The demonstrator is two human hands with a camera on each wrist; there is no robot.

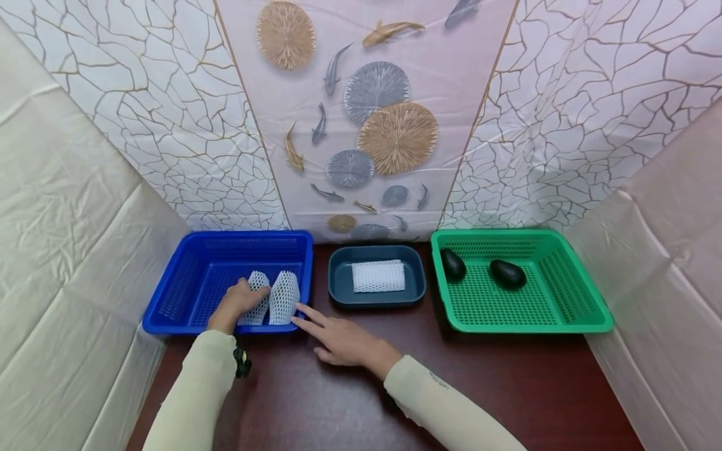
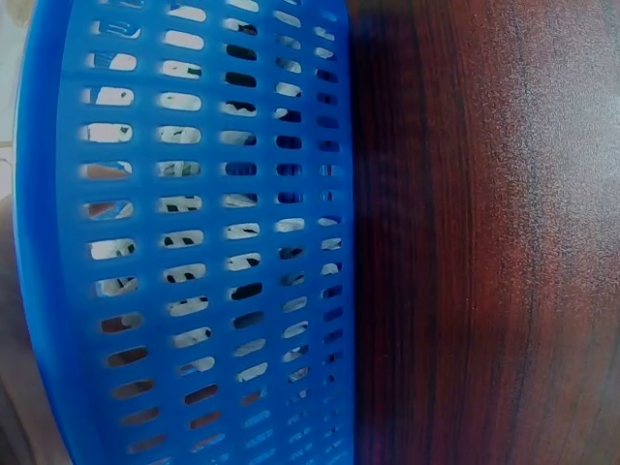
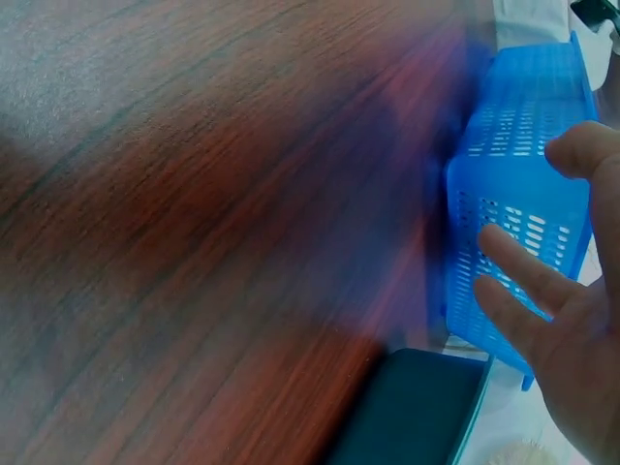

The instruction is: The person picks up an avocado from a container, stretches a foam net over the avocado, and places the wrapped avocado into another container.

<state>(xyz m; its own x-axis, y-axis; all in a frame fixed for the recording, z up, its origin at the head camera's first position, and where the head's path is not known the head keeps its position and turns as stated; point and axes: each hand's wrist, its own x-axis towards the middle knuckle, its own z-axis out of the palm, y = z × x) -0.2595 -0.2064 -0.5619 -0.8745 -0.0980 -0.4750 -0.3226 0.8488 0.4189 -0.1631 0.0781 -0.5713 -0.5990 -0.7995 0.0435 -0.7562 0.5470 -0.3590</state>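
Note:
In the blue basket (image 1: 192, 241) at the left lie two plump white foam nets, each shaped as if round a fruit; what is inside cannot be made out. My left hand (image 1: 239, 302) reaches over the front rim and grips the left foam net (image 1: 259, 313), its thumb across the top. The other foam net (image 1: 284, 297) lies just right of it. My right hand (image 1: 344, 341) is spread by the basket's front right corner, fingertips close to the rim and nothing held. Through the basket wall (image 2: 213, 218) white netting shows in the left wrist view.
A dark tray (image 1: 376, 302) in the middle holds a flat white foam net (image 1: 378, 277). To the right stands a green basket (image 1: 524, 327) with two dark avocados, one at its left wall (image 1: 453, 265) and one nearer the middle (image 1: 507, 274). Cloth-covered walls enclose the brown table (image 1: 350, 401).

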